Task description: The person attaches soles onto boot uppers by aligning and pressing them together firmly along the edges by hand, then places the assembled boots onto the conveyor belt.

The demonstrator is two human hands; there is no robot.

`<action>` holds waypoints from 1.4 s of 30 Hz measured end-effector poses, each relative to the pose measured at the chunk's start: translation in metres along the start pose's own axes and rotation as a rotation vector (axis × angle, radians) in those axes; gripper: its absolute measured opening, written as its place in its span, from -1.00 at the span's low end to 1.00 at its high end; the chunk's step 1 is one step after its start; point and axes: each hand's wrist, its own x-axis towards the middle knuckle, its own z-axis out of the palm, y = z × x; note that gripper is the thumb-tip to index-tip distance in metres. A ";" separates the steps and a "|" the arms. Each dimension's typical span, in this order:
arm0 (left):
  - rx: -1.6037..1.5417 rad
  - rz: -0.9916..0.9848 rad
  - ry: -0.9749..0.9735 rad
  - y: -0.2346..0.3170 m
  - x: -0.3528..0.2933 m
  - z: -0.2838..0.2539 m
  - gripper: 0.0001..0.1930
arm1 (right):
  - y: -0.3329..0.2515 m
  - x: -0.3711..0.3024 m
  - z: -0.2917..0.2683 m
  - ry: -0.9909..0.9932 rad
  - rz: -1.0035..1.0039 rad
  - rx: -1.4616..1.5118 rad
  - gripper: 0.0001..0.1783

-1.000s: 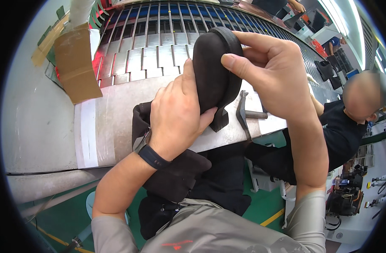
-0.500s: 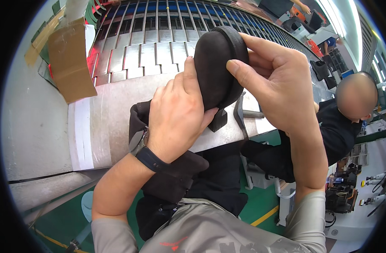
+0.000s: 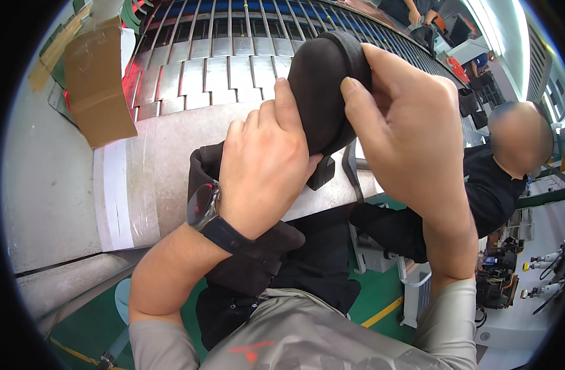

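Observation:
A black boot [image 3: 318,92] with a rounded toe and a thick sole edge is held up in front of me, toe pointing away. My left hand [image 3: 264,145] wraps round its near part, with the index finger lying along the upper. A dark block heel [image 3: 322,172] shows just beyond the left thumb. Soft black material [image 3: 248,268] hangs below my left wrist. On the right side of the toe, my right hand [image 3: 405,117] grips the sole edge between thumb and fingers; its fingertips behind the sole are hidden.
Beyond the pale worktop [image 3: 171,160] runs a conveyor of metal rollers and plates [image 3: 217,77]. A brown cardboard flap [image 3: 97,86] stands at the left. A thin dark curved piece [image 3: 351,169] lies by the right edge. A co-worker in black [image 3: 489,185] is close on my right.
Both hands and the boot have shifted slightly to the right in view. My right thumb stays on the sole edge, and the grip looks the same.

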 end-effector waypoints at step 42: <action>-0.140 -0.131 -0.173 -0.069 0.020 0.004 -0.02 | -0.012 -0.025 0.121 0.128 0.087 0.290 -0.19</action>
